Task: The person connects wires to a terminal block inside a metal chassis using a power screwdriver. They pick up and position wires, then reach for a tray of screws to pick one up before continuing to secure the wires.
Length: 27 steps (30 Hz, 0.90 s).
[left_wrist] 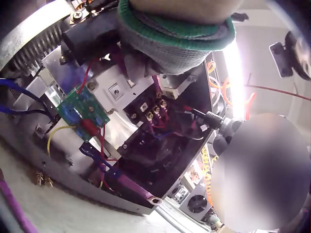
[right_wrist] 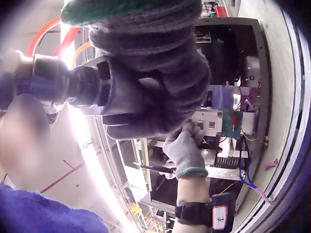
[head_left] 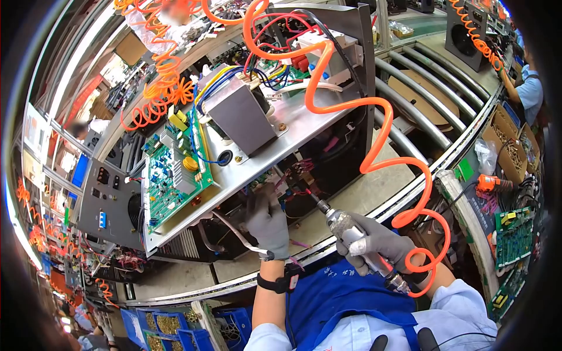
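My gloved right hand (head_left: 383, 240) grips a pneumatic screwdriver (head_left: 345, 228) with an orange coiled hose (head_left: 383, 140). Its bit (left_wrist: 192, 110) points into an open metal chassis (left_wrist: 146, 208), close to a row of brass screw terminals (left_wrist: 156, 111) with red wires. My gloved left hand (head_left: 266, 219) reaches inside the same chassis, under the raised metal plate (head_left: 252, 169). In the right wrist view, the left hand's fingers (right_wrist: 187, 133) bend beside a white block (right_wrist: 210, 124); I cannot tell whether they pinch anything. A small green circuit board (left_wrist: 83, 112) sits among the wires inside.
The plate carries a large green circuit board (head_left: 175, 178) and a grey transformer (head_left: 240, 117). A purple lead with a ring lug (left_wrist: 154, 200) hangs over the chassis edge. Metal rollers (head_left: 404, 88) run behind; cartons of screws (head_left: 509, 146) and blue bins (head_left: 193, 339) stand around.
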Tool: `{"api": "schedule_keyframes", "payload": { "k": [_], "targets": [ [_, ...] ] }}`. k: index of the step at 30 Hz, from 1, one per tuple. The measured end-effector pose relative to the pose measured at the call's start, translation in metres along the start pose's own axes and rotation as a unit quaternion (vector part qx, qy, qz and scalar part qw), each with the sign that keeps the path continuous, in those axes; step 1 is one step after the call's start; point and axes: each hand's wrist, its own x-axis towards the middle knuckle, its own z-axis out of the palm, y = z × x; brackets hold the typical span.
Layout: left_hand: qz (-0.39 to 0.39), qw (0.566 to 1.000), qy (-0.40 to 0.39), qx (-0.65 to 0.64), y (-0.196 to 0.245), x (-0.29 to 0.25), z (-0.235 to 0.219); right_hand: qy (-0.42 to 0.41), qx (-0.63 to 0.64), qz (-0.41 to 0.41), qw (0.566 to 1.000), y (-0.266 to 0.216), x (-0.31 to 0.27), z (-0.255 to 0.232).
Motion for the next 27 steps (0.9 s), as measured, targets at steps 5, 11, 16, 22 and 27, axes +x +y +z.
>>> {"api": "schedule_keyframes", "payload": {
  "k": [5,11,16,22,27],
  "targets": [
    [0.003,0.999,0.015,0.049,0.010,0.005,0.000,0.007,0.018,0.019,1.000,0.006,0.001,0.001],
    [0.008,0.998,0.015,0.056,0.011,0.007,-0.001,0.032,-0.045,0.031,0.998,0.003,-0.001,0.009],
    [0.006,0.999,0.004,0.051,0.014,0.008,-0.003,0.030,-0.053,0.025,0.998,0.002,0.001,0.009],
    [-0.009,0.998,0.001,0.055,0.014,0.007,-0.001,0.024,-0.063,0.037,0.997,0.000,0.001,0.010],
    [-0.010,0.998,0.001,0.066,0.015,0.007,-0.001,0.032,-0.048,0.031,0.998,0.003,0.003,0.009]
  ]
}}
